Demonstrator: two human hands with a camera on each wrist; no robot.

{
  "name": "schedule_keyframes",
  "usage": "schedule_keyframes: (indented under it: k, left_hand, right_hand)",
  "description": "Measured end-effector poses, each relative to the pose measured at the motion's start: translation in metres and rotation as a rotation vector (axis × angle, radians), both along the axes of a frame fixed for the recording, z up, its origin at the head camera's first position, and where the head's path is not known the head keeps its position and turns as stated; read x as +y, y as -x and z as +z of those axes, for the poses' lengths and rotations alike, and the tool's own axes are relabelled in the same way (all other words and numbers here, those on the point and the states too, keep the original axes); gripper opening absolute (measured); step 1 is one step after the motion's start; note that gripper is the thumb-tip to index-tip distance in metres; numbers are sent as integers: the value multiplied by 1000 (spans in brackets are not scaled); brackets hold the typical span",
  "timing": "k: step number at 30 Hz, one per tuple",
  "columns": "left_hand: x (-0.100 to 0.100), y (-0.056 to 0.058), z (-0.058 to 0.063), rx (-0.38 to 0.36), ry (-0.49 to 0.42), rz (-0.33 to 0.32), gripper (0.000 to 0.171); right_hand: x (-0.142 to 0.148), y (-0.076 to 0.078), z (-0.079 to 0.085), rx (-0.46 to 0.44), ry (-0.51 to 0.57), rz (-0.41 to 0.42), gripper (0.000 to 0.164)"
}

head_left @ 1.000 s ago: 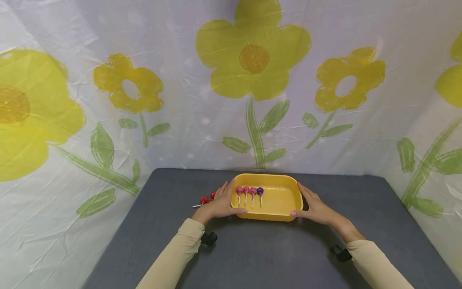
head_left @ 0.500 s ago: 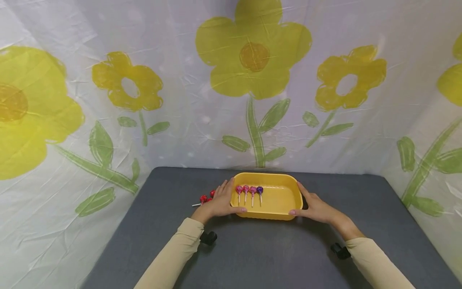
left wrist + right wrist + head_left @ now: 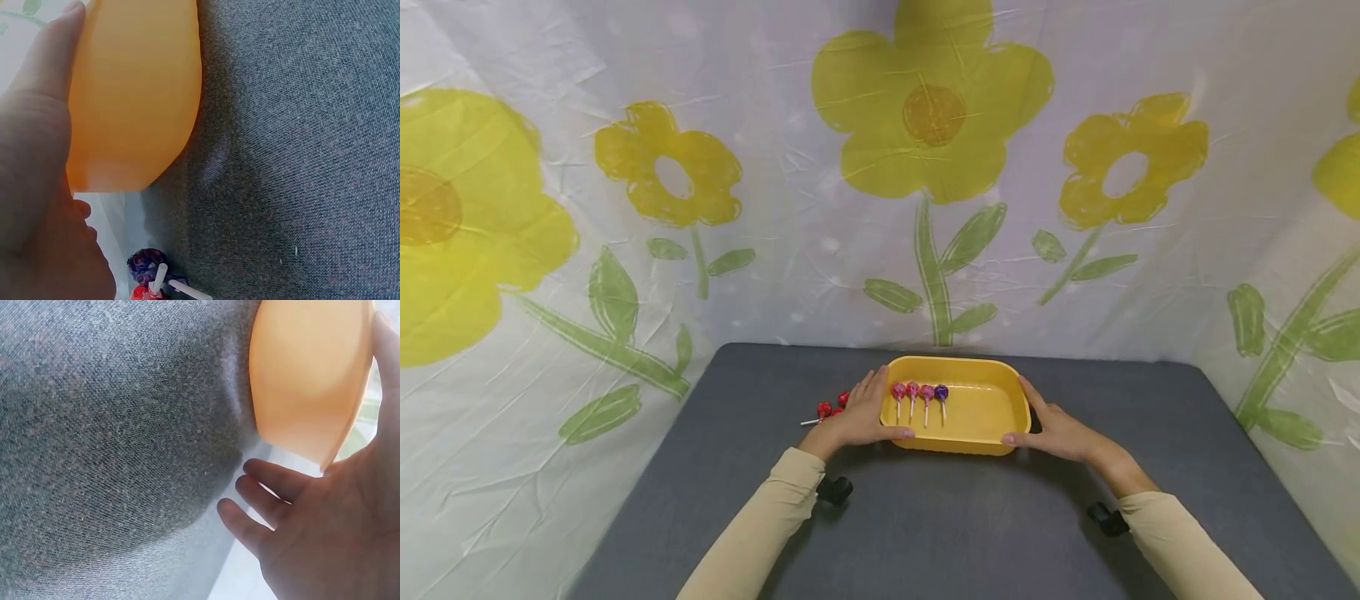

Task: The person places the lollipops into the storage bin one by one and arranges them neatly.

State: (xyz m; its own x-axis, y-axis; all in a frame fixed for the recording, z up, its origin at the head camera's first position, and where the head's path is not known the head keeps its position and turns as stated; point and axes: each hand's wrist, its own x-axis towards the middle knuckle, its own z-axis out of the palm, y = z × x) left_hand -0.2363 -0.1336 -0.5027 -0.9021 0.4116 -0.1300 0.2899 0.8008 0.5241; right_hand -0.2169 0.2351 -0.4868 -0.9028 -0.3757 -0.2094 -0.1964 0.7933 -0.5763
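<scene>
A yellow rectangular tray (image 3: 985, 412) sits on the dark table between both hands. Inside it, towards the left, three pink lollipops (image 3: 927, 393) and a purple lollipop (image 3: 942, 392) lie in a row, sticks pointing to me. My left hand (image 3: 863, 415) grips the tray's left end, thumb over the near rim. At the right end, my right hand (image 3: 1062, 431) holds the tray, its thumb on the near corner; in the right wrist view three fingers are spread below the orange-looking tray wall (image 3: 306, 375). Red lollipops (image 3: 824, 410) lie outside, partly hidden by the left hand.
The dark grey table (image 3: 925, 525) spreads around the tray. Behind it hangs a white cloth (image 3: 790, 250) printed with yellow flowers. In the left wrist view, a dark purple lollipop (image 3: 145, 264) lies beside a red one (image 3: 142, 294), outside the tray.
The view shifts very slightly. Both hands stay on the tray, and the tray and lollipops keep their places on the table.
</scene>
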Motion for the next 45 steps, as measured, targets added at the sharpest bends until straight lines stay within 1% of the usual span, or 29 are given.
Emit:
schedule_keyframes:
  k: [5, 8, 11, 15, 17, 19, 22, 24, 26, 30, 36, 39, 45]
  left_hand:
    - [-1, -2, 4, -36, -28, 23, 126]
    - [-3, -1, 9, -57, -84, 48, 123]
    - [-8, 3, 16, -68, -166, 70, 117]
    - [-17, 9, 28, -48, -281, 75, 106]
    - [-22, 11, 35, -36, -323, 84, 101]
    - [-27, 12, 40, -14, -350, 95, 94]
    - [-35, 13, 43, 17, -370, 124, 85]
    - [-40, 15, 41, 35, -376, 141, 78]
    - [-44, 17, 36, 37, -383, 154, 74]
    - [-52, 21, 24, 13, -420, 179, 66]
    - [-61, 25, 9, -10, -490, 177, 55]
    - [-65, 26, 2, -37, -498, 190, 54]
    - [-74, 31, -11, -97, -487, 259, 43]
  right_hand:
    - [-1, 0, -1, -13, 10, 3, 116]
    - [-1, 1, -2, -19, 5, 0, 116]
    - [-1, 1, -2, -21, 3, -4, 117]
    - [0, 2, -1, -29, 6, -6, 117]
    - [0, 2, 0, -32, 7, -4, 117]
    - [0, 1, 0, -35, 8, -5, 117]
    - [0, 1, 0, -34, 19, -3, 117]
    - [0, 1, 0, -33, 27, -1, 116]
    - [1, 1, 0, -31, 38, 5, 116]
    - [0, 1, 1, -30, 45, 12, 117]
    - [0, 1, 1, -49, 38, -4, 117]
    - [0, 1, 0, -53, 38, -3, 117]
    - [0, 2, 1, -47, 42, 2, 117]
